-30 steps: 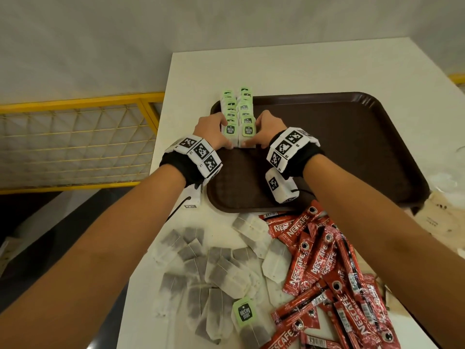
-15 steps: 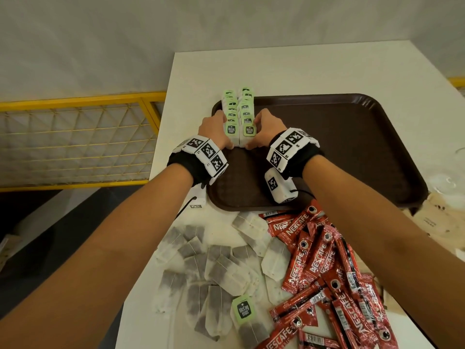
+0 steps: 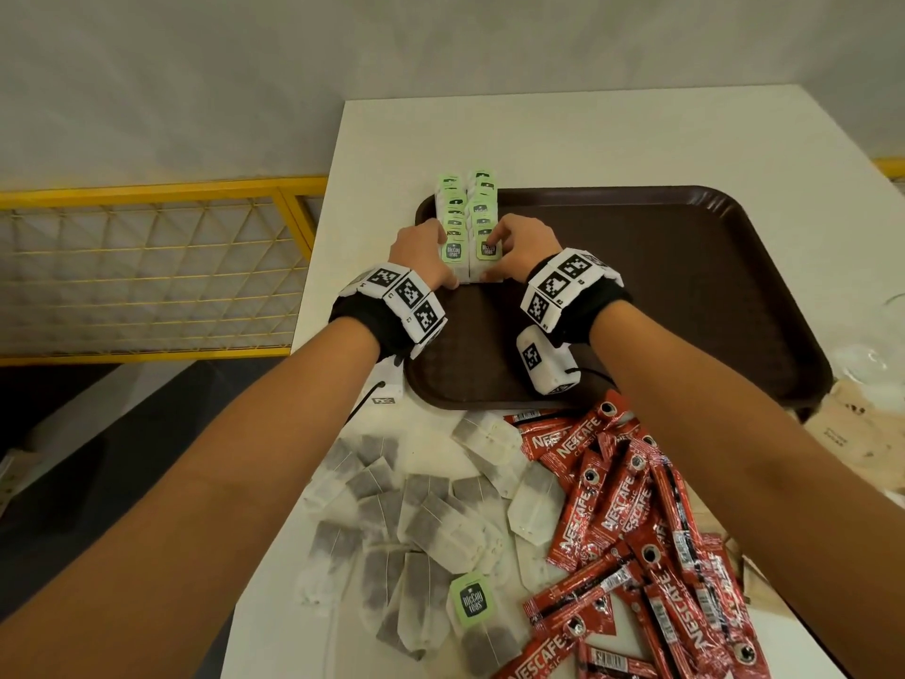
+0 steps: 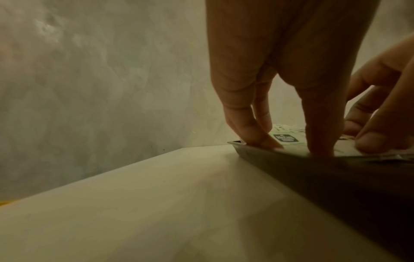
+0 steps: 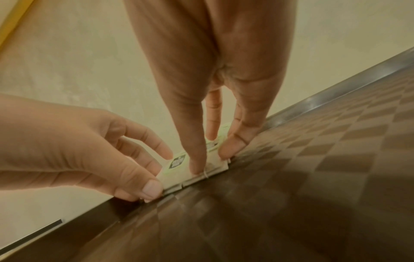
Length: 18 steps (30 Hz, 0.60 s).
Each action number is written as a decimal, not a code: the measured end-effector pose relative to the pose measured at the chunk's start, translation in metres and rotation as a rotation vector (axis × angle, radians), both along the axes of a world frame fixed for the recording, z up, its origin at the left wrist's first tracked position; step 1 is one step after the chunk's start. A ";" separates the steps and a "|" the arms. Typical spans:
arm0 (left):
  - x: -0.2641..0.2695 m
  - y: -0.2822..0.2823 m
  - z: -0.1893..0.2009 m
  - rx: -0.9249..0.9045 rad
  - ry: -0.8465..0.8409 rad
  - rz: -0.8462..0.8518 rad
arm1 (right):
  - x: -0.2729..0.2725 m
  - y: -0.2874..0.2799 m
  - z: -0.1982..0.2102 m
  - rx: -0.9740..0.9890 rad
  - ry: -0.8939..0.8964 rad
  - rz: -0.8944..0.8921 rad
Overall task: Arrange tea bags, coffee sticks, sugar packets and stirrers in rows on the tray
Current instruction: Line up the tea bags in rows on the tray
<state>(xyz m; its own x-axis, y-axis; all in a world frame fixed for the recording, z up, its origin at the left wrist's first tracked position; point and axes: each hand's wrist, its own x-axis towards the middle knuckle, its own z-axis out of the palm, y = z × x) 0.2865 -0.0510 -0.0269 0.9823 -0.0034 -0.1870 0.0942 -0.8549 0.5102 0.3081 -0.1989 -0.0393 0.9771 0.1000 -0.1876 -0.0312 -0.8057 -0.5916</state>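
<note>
Left hand is sitting on the brown tray's left edge, straight fingers pressing against the left side of the two tea bag rows. Right hand is pressing down on the rows' right side, fingertips on the nearest bag. Loose tea bags and red coffee sticks are lying on the desk, nearer the camera.

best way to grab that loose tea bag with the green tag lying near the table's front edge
Pinch the green tag itself, coming straight down from above. It lies flat and face-up on top of the loose tea bag, stiffer than the limp pouch, and nothing covers it. The red coffee sticks crowd its right side, so a side approach is likely worse.
</note>
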 end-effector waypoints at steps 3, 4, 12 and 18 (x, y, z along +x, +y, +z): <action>-0.001 0.001 0.002 0.007 -0.027 -0.015 | -0.001 -0.001 -0.002 0.036 -0.032 -0.021; -0.003 0.002 0.005 0.004 -0.043 -0.014 | -0.002 -0.001 0.000 0.050 -0.054 -0.023; -0.056 0.020 0.050 -0.100 -0.191 -0.044 | -0.062 0.004 0.059 0.132 -0.059 0.312; -0.151 0.047 0.051 -0.093 0.097 -0.290 | -0.146 0.004 0.070 -0.067 0.178 0.731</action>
<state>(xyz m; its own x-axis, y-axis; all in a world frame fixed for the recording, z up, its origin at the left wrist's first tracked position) 0.1357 -0.0038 0.0239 0.9155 -0.3019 -0.2659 -0.0941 -0.8033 0.5881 0.1625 -0.1949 0.0303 0.6207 0.6938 -0.3652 0.4344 -0.6921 -0.5764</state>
